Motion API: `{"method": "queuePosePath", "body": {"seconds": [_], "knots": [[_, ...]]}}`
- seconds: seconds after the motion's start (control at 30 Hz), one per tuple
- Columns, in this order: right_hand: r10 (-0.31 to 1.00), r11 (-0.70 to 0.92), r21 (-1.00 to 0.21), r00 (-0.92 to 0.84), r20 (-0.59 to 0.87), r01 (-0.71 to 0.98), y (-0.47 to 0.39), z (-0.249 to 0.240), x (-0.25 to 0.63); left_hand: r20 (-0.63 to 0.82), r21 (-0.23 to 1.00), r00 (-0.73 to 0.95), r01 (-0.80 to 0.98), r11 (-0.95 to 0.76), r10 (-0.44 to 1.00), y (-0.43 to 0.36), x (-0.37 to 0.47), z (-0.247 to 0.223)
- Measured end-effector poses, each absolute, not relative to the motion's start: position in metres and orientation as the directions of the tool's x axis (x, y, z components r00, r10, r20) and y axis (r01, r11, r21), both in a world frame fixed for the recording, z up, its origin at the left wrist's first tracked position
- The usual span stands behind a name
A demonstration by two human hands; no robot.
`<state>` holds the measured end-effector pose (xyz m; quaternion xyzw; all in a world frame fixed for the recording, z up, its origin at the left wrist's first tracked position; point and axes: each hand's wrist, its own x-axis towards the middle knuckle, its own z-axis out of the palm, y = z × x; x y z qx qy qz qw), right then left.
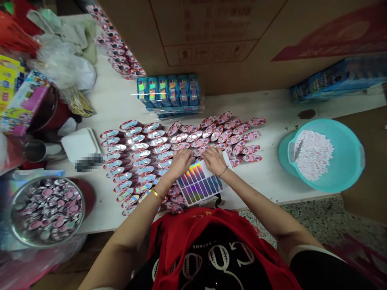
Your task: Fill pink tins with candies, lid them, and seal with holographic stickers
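My left hand point(181, 162) and my right hand point(214, 160) are close together over standing oval-topped packs, fingers bent down and pressed together. Their fingertips are at the pack point(200, 151) between them; whatever they pinch is too small or hidden to make out. Below the hands lies a white sheet of shiny rainbow-coloured strip stickers point(198, 187), its upper part bare backing. Packs on the left point(140, 155) have silvery, reflective tops. Those on the right point(252, 149) show pink oval tops in red-and-white wrapping.
A turquoise basin point(347, 161) with small white-pink pieces stands right. At left, a steel bowl point(16, 213) holds pink and silver oval pieces, near a white lidded box point(80, 145). Blue boxes in clear wrap point(167, 92) stand before a large cardboard carton point(217, 76).
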<state>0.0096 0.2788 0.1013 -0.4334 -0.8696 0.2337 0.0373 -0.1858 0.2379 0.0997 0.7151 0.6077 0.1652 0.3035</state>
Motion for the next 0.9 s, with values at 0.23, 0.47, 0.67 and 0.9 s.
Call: {"method": "queuePosePath", "body": {"seconds": [0.23, 0.47, 0.67, 0.9], "knots": [[0.667, 0.581, -0.482, -0.723, -0.179, 0.656, 0.278, 0.101, 0.017, -0.168, 0.653, 0.208, 0.756, -0.049, 0.964, 0.217, -0.174, 0.097], [0.745, 0.432, -0.553, -0.628, -0.227, 0.712, 0.281, 0.110, 0.013, -0.047, 0.585, 0.181, 0.802, -0.120, 0.982, 0.219, -0.170, 0.105], [0.817, 0.307, -0.567, -0.517, -0.256, 0.764, 0.302, 0.108, 0.004, 0.084, 0.573, 0.163, 0.799, -0.182, 0.983, 0.210, -0.161, 0.117], [0.850, 0.344, -0.432, -0.472, -0.235, 0.834, 0.317, 0.117, 0.009, 0.172, 0.704, 0.110, 0.682, -0.201, 0.979, 0.187, -0.162, 0.139]]}}
